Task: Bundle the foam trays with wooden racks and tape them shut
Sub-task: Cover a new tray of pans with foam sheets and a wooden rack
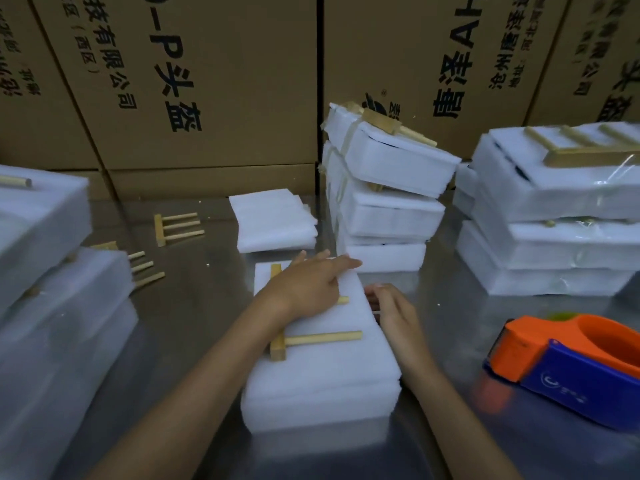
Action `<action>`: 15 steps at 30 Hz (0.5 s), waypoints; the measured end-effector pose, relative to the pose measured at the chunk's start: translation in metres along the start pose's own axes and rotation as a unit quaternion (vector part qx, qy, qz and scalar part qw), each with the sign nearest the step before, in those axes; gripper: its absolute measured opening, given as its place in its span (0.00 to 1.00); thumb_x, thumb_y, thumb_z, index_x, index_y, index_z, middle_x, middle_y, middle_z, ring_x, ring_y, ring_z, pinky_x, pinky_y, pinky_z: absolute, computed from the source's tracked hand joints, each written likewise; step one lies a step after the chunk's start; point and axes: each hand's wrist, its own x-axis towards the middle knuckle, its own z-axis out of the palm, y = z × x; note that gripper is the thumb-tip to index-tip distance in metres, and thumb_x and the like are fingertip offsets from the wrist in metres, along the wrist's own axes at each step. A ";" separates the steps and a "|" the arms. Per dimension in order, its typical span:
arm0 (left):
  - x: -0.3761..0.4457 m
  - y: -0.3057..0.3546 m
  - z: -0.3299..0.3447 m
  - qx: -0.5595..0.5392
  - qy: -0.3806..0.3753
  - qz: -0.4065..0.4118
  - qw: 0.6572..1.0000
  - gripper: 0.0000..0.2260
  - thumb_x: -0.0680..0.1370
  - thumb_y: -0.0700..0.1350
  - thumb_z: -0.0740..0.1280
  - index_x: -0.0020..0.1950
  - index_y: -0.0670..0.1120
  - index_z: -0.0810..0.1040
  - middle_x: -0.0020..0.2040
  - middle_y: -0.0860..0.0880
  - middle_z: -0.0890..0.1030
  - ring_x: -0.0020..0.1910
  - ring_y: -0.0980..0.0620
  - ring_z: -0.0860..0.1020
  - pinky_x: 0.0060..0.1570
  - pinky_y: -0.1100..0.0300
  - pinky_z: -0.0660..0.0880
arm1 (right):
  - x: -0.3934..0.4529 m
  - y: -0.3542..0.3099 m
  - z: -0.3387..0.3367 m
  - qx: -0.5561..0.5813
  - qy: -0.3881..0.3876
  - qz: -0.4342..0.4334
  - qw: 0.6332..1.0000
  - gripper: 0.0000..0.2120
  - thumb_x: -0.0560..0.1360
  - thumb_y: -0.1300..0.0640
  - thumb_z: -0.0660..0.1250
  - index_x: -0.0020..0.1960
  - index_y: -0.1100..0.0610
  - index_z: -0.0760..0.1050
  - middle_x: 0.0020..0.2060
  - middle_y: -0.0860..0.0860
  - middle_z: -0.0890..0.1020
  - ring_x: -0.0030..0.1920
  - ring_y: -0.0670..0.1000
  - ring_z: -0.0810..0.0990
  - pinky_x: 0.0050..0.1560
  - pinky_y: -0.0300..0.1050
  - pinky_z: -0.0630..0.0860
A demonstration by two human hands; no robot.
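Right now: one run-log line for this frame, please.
stage: aligning, untaped | left hand: flat on wooden rack atop foam stack | right hand: against stack's right side | tape dispenser: idle, right on table

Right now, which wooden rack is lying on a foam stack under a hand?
The wooden rack on the foam stack in front, pressed by the left hand. The loose racks lie bare on the table.

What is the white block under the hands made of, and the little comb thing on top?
The white block looks like soft foam sheets: matte, fuzzy edges, stacked layers. The comb-shaped rack looks like bare wood: pale tan, square-cut pegs, no shine.
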 end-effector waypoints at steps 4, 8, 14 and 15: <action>-0.004 0.006 -0.008 -0.090 0.008 -0.032 0.995 0.22 0.83 0.42 0.53 0.75 0.59 0.63 0.77 0.48 0.65 0.78 0.51 0.57 0.75 0.56 0.48 | -0.009 -0.008 -0.001 0.004 -0.032 0.016 0.999 0.10 0.81 0.52 0.60 0.52 0.47 0.80 0.47 0.42 0.84 0.52 0.45 0.82 0.56 0.44 0.77; -0.004 0.016 -0.028 -0.152 0.025 -0.021 0.988 0.18 0.82 0.42 0.58 0.71 0.55 0.70 0.67 0.47 0.75 0.66 0.50 0.72 0.67 0.56 0.68 | -0.027 -0.025 -0.018 -0.021 -0.047 -0.041 0.998 0.10 0.81 0.58 0.62 0.59 0.50 0.77 0.52 0.41 0.81 0.52 0.36 0.79 0.51 0.27 0.72; 0.016 0.102 -0.020 -0.230 -0.012 0.032 0.973 0.19 0.79 0.39 0.60 0.69 0.53 0.71 0.68 0.52 0.74 0.65 0.54 0.72 0.61 0.60 0.70 | -0.066 -0.064 -0.103 -0.074 0.224 -0.207 0.950 0.11 0.76 0.59 0.60 0.47 0.47 0.80 0.41 0.43 0.82 0.38 0.42 0.77 0.39 0.32 0.71; 0.023 0.121 -0.012 -0.244 -0.059 0.020 0.968 0.18 0.80 0.40 0.60 0.69 0.51 0.72 0.67 0.50 0.74 0.65 0.53 0.72 0.60 0.60 0.70 | -0.068 -0.064 -0.119 -0.109 0.265 -0.205 0.936 0.11 0.75 0.58 0.59 0.47 0.48 0.80 0.42 0.45 0.82 0.41 0.45 0.78 0.41 0.37 0.72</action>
